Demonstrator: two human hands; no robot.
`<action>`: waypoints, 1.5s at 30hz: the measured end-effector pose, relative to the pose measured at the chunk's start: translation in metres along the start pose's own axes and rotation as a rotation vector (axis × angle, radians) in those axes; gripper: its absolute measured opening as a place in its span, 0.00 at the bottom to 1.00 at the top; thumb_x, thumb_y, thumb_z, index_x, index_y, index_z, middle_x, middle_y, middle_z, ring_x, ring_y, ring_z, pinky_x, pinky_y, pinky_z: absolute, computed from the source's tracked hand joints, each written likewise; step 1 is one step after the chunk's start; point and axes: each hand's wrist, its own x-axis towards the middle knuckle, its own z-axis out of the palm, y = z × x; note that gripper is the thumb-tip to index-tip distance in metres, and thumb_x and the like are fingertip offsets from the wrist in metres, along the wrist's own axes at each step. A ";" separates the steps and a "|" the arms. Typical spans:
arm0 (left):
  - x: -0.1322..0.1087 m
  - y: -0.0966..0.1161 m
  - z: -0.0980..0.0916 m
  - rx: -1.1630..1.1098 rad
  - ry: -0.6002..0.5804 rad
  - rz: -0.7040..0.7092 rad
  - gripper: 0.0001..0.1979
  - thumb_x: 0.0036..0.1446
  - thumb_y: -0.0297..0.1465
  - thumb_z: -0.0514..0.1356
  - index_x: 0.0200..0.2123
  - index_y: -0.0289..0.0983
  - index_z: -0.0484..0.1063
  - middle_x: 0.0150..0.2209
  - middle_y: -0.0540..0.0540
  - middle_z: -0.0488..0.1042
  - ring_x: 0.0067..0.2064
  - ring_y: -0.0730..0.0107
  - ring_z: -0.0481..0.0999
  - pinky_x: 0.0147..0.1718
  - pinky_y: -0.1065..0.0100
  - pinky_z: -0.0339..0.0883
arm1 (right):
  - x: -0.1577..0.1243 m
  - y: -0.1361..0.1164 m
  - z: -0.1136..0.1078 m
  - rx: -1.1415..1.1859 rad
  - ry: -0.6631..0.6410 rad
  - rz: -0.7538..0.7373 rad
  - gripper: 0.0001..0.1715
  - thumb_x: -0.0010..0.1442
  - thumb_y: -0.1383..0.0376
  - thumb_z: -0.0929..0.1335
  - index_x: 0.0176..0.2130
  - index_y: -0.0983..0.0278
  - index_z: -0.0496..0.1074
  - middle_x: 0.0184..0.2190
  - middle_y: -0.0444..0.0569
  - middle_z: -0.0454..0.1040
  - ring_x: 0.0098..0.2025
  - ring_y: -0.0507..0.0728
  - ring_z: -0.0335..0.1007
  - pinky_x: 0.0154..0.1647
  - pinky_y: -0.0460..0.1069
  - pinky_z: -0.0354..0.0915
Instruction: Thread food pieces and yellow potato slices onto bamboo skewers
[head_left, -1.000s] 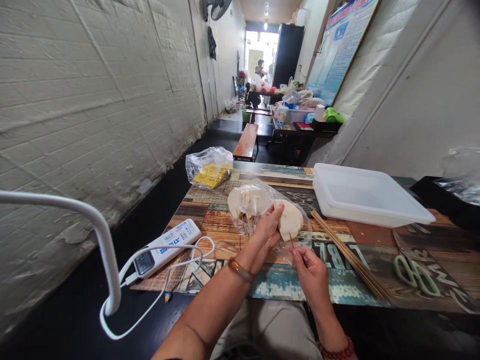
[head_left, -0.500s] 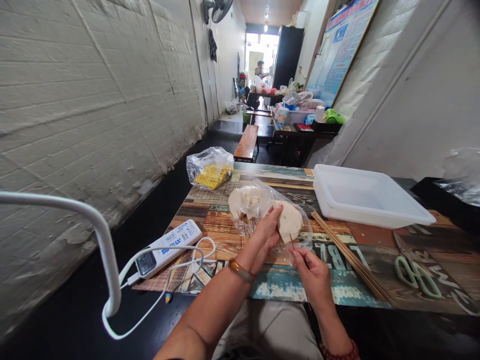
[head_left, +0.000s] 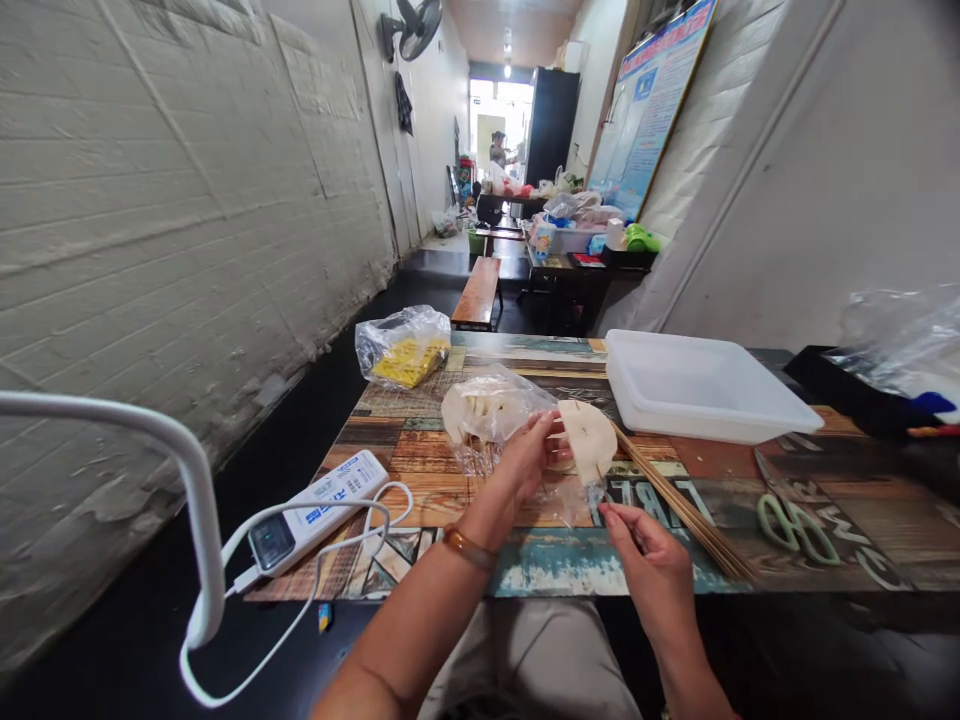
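Observation:
A pale, flat, rounded sheet of food [head_left: 589,440], possibly tofu skin, is threaded on a thin skewer above the table. My right hand [head_left: 649,555] pinches that skewer below the sheet. Beside the sheet's left edge is my left hand [head_left: 534,450], its fingers spread and apart; whether they touch the sheet I cannot tell. Behind it lies a clear plastic bag [head_left: 499,385] with similar pale pieces [head_left: 472,410] on skewers. To the right rests a bundle of bare wooden skewers [head_left: 686,510].
A white plastic tub [head_left: 712,425] stands at the back right, with green-handled scissors [head_left: 799,530] nearer me. At left lie a white power bank [head_left: 319,510] with a cable and a bag of yellow food [head_left: 409,360]. A person [head_left: 497,150] stands far back.
The sheet has turned and come away from my left hand's grip, whose fingers have opened. My right hand keeps its pinch below it. The view has shifted to the right.

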 end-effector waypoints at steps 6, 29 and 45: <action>-0.031 0.014 0.010 0.223 -0.054 0.091 0.19 0.48 0.41 0.65 0.38 0.35 0.70 0.39 0.42 0.76 0.32 0.69 0.77 0.32 0.69 0.69 | 0.000 -0.002 -0.014 -0.027 0.078 0.025 0.23 0.52 0.49 0.68 0.36 0.64 0.79 0.32 0.51 0.80 0.33 0.58 0.75 0.34 0.48 0.68; -0.055 0.082 -0.038 1.888 0.232 0.884 0.18 0.50 0.23 0.58 0.46 0.37 0.70 0.51 0.38 0.68 0.53 0.55 0.65 0.52 0.54 0.59 | -0.023 -0.003 -0.029 -0.035 -0.241 0.022 0.19 0.54 0.49 0.67 0.34 0.60 0.78 0.31 0.48 0.77 0.34 0.57 0.73 0.36 0.47 0.68; -0.008 0.118 -0.010 1.202 0.258 0.799 0.07 0.53 0.34 0.57 0.33 0.36 0.70 0.22 0.53 0.66 0.24 0.75 0.64 0.25 0.73 0.55 | 0.050 -0.037 0.048 -0.190 -0.367 -0.238 0.19 0.57 0.55 0.63 0.30 0.64 0.78 0.23 0.46 0.76 0.27 0.55 0.71 0.27 0.46 0.61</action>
